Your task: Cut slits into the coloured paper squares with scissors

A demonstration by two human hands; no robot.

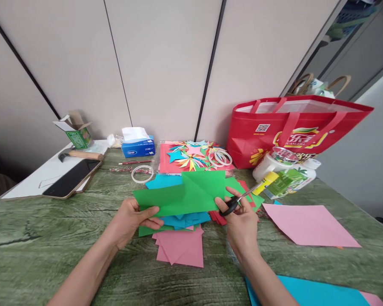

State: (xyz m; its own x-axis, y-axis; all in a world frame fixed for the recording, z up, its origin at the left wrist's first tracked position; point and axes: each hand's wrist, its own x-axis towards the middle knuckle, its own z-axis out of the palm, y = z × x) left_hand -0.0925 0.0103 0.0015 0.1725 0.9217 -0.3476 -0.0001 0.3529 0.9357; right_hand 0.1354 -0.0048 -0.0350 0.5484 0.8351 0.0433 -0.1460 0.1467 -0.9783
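Green paper point(185, 195) is held up over the table between my two hands. My left hand point(135, 219) pinches its left end, thumb on the near face. My right hand point(241, 219) has fingers through the black handles of a pair of scissors point(232, 205), whose blades point up and to the right. The right thumb and fingers also meet the paper's right edge. Below lie blue paper pieces point(187, 220), pink paper squares point(181, 248) and some red paper point(218, 218), partly hidden by the green sheet.
Behind are folded paper stars point(193, 155), tape rolls point(142, 174) and a tissue box point(138, 146). At left lie a phone point(73, 177) and a hammer point(83, 154). A red bag point(274, 127), glue stick point(265, 182), pink sheet point(312, 225) and blue sheet point(319, 293) are at right.
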